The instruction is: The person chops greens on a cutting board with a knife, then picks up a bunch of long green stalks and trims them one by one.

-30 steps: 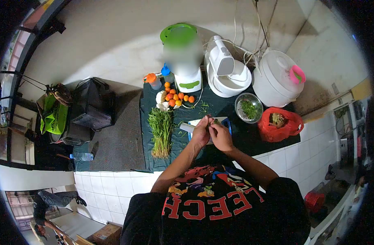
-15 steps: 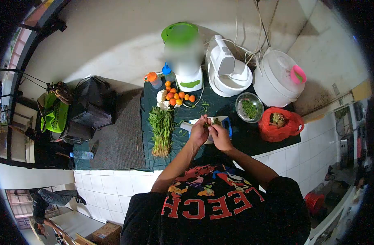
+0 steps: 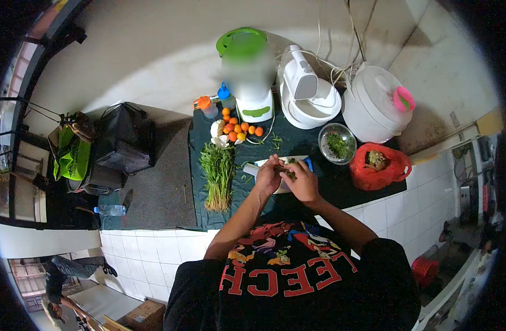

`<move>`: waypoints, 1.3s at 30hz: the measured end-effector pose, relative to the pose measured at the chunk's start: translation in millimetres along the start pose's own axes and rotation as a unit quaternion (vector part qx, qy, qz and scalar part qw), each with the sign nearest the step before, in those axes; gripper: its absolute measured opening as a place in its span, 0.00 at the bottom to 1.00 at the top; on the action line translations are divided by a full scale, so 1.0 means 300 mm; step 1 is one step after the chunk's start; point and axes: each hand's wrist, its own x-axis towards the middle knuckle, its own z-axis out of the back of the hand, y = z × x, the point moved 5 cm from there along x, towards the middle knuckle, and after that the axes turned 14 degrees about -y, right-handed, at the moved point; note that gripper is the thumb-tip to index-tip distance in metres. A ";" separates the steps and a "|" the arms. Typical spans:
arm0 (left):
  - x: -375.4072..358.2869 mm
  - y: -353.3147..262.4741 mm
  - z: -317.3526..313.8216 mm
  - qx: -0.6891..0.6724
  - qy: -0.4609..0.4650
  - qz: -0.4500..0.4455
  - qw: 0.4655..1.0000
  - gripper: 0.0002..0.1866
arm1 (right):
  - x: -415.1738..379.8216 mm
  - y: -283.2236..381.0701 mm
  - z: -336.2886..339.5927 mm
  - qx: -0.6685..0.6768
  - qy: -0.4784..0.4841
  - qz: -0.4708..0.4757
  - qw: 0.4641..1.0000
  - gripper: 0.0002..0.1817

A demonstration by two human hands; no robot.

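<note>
My left hand [image 3: 268, 177] is closed around the handle of a knife, whose broad pale blade [image 3: 251, 170] points left. Close against it, my right hand [image 3: 304, 183] has curled fingers around some dark green leafy bits [image 3: 290, 174]. Both hands are over a white cutting board with a blue edge [image 3: 310, 163], which they partly cover. Left of the board lies a bunch of leafy green stems [image 3: 215, 174]. A clear bowl [image 3: 323, 151] with chopped greens [image 3: 336, 145] stands to the right.
Orange and yellow fruits [image 3: 241, 136] lie behind the bunch, near a white-green appliance [image 3: 256, 105]. A stand mixer [image 3: 302, 83], a white lidded bucket [image 3: 371, 116] and a red plastic bag [image 3: 369, 181] stand at the right. A bottle [image 3: 110, 209] lies left. Another person [image 3: 54, 281] is at lower left.
My right hand has shifted slightly right, and its fingers have spread over the leafy bits. My left hand and the knife stay nearly in place.
</note>
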 end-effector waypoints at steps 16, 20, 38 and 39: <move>-0.007 0.050 0.010 -0.029 -0.026 0.012 0.999 0.11 | 0.034 0.024 -0.003 -0.090 -0.056 0.091 0.990 0.08; -0.012 0.040 -0.007 -0.012 0.038 -0.019 0.999 0.11 | 0.016 -0.043 -0.050 0.093 -0.078 -0.038 0.992 0.09; -0.037 0.038 -0.010 0.054 0.078 -0.028 0.995 0.16 | -0.059 -0.179 -0.127 0.368 0.091 -0.479 0.792 0.10; -0.048 0.033 -0.013 0.069 0.044 -0.042 0.996 0.16 | -0.062 -0.183 -0.129 0.368 0.091 -0.478 0.792 0.10</move>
